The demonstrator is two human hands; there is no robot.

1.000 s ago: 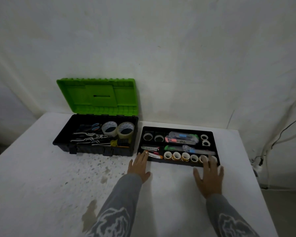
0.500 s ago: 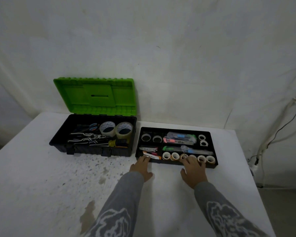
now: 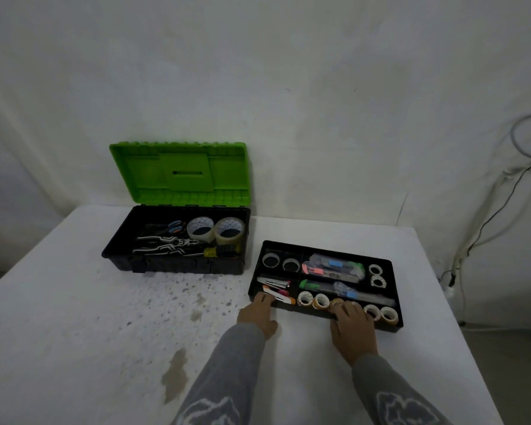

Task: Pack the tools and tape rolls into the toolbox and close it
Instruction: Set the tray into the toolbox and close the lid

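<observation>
Right hand [image 3: 353, 328] has shifted left along the tray [image 3: 393, 325]; both hands, left [image 3: 256, 314] too, grip its near rim; toolbox [image 3: 178, 265] holds two tape rolls [image 3: 215, 230].

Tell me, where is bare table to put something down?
Free: the wide table left of the left hand, in front of the toolbox; also a strip right of the tray. Crowded: the tray's front edge, where both hands are (right hand), and the narrow gap between toolbox and tray.
</observation>
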